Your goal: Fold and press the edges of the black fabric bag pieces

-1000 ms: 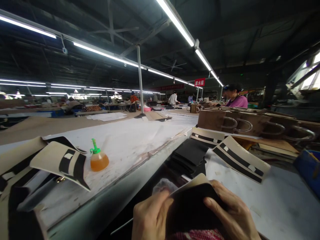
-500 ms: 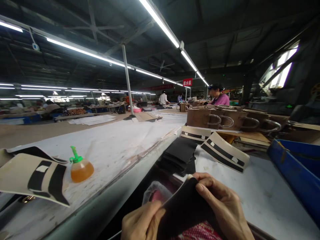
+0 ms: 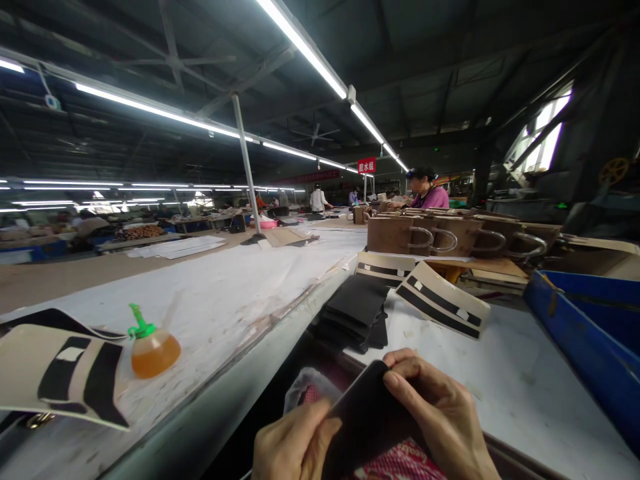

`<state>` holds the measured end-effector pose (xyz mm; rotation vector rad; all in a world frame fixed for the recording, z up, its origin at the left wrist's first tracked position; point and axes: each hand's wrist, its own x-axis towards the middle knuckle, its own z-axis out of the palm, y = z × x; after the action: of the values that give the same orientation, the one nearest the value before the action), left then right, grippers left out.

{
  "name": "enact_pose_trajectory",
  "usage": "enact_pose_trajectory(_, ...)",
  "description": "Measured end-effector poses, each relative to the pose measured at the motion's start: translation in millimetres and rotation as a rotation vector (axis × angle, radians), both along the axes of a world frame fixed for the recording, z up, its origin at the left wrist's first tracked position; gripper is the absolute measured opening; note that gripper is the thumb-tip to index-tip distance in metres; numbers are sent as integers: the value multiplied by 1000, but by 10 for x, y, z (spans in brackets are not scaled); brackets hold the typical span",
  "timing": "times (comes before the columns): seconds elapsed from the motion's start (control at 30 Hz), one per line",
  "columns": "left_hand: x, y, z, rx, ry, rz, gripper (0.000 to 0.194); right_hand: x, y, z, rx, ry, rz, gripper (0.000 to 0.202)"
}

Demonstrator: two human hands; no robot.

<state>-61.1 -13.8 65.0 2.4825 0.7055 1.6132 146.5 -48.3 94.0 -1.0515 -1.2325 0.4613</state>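
Low in the head view, a black sheet piece (image 3: 367,407) with a pale edge is stretched between my two hands. My left hand (image 3: 295,440) pinches its near left edge between thumb and fingers. At the far corner, the thumb and fingertips of my right hand (image 3: 435,407) are closed on it. Just beyond lies a stack of black pieces (image 3: 353,310). Beside the stack rest a beige panel with black strips (image 3: 443,300) and a second beige panel (image 3: 385,267) behind it. Pink and white patterned cloth (image 3: 400,460) shows beneath the black piece.
On the left table (image 3: 240,280) stand a bottle of amber liquid (image 3: 156,353) with a green nozzle and a curved beige panel (image 3: 55,373). Brown bag bodies with clear-wrapped handles (image 3: 450,237) line the back right. A blue bin (image 3: 590,333) borders the right side. A person (image 3: 430,190) sits farther back.
The view has shifted slightly, so the surroundings sit a little further left. Both hands keep hold of the black piece; a pale bit at its far corner no longer shows.
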Motion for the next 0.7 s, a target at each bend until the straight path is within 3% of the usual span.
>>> enact_pose_trajectory(0.27, 366, -21, 140, 40, -90, 88, 13, -158, -96, 69, 42, 58, 16, 36)
enact_pose_trajectory(0.43, 392, -20, 194, 89, -79, 129, 16, -158, -81, 53, 41, 59, 45, 35)
enact_pose_trajectory(0.7, 366, -14, 123, 114, -95, 77, 17, -144, -58, 96, -11, 228, 132, 33)
